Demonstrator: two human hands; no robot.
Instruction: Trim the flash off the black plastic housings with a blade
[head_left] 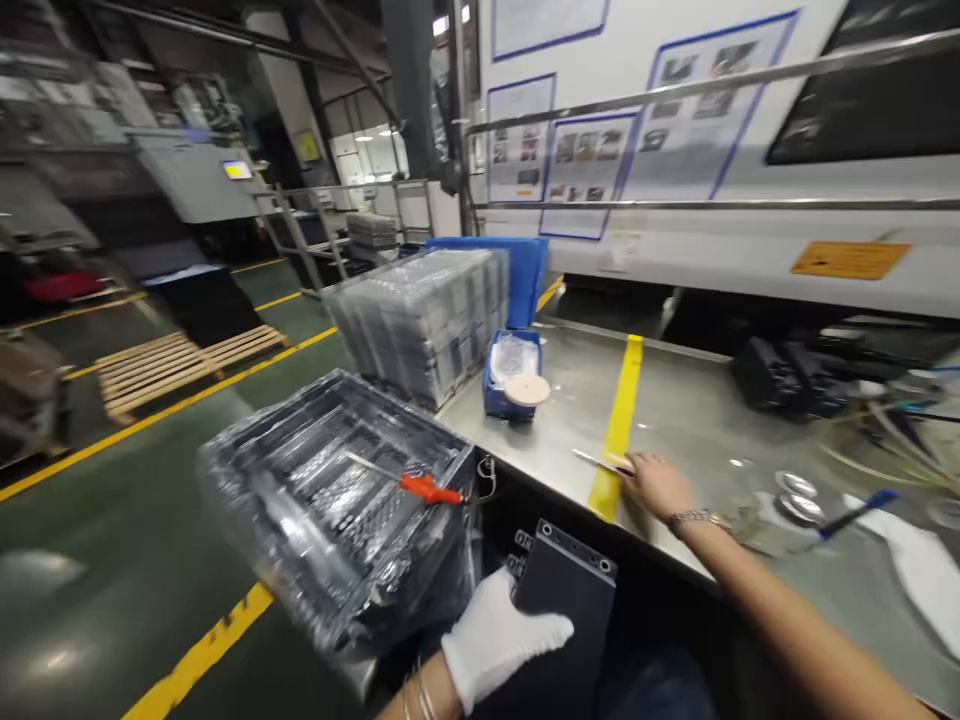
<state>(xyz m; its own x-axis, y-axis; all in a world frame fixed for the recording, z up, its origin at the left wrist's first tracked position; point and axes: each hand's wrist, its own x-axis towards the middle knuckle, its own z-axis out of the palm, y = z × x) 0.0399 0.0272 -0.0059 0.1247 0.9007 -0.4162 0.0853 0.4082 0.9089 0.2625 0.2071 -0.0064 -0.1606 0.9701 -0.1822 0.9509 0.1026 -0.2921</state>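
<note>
My left hand (pixel 501 640), in a white glove, grips a dark flat rectangular metal part (pixel 576 590) by its left side, with the thumb lying across its face. Round holes show along the part's top end, and small metal tabs stick out at its upper left. My right hand (pixel 656 482), bare with a watch at the wrist, is closed on a thin metal tool (pixel 596 460) whose exact kind I cannot make out. The tool lies low over the metal worktable (pixel 559 440), across a yellow tape strip (pixel 621 410).
Left of me stands a plastic-wrapped dark crate (pixel 300 580) with an orange-handled air gun (pixel 429 489) across it. Behind are wrapped stacked trays (pixel 442 300) and a blue bin (pixel 513 400) with a pale disc (pixel 526 389). A blue pen (pixel 859 512) and tubing lie at right.
</note>
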